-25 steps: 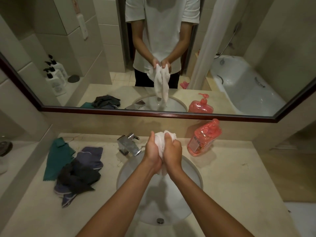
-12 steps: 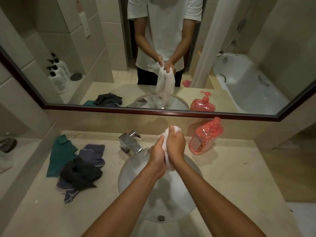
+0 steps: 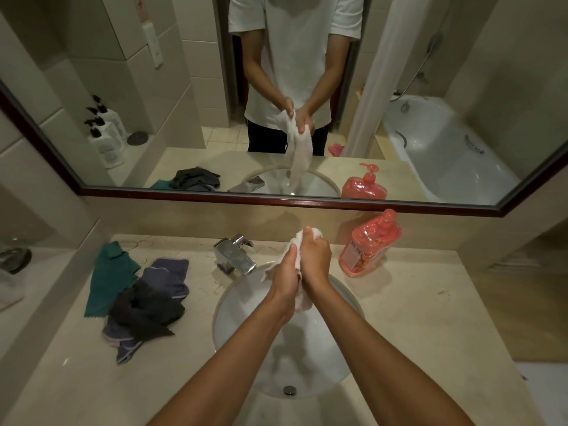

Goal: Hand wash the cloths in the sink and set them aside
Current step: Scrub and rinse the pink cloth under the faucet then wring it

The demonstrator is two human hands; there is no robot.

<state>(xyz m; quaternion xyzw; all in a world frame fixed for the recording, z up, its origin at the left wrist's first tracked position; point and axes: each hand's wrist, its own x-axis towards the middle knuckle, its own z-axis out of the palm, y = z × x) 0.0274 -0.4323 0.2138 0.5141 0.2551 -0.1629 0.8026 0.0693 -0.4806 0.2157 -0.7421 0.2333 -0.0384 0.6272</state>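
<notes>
Drain (image 3: 289,390): at near edge of sink (image 3: 233,318), a white oval bowl set into the table (image 3: 430,318).
Table: beige stone, scuffed and speckled.
Left hand (image 3: 284,273) and right hand (image 3: 316,259): pressed together above the sink, fingers of both curled round a white cloth (image 3: 297,259); cloth bunched between the palms, one end poking out on top, one end hanging below.
Pile (image 3: 144,309), left of sink on the table: dark cloth over blue-grey cloth, green cloth (image 3: 110,278) flat beside it.
Tap (image 3: 235,255): chrome, square, behind the sink, left of the hands.
Soap bottle (image 3: 370,244): pink, leaning at the wall, right of the hands; label writing too small to read.
Mirror (image 3: 307,204): dark red frame; reflects person in white shirt, bathtub, curtain, pump bottles on a tiled ledge.
Change since half a second back: cloth's top end shows a little more above the hands; pile, tap and soap bottle as before.
</notes>
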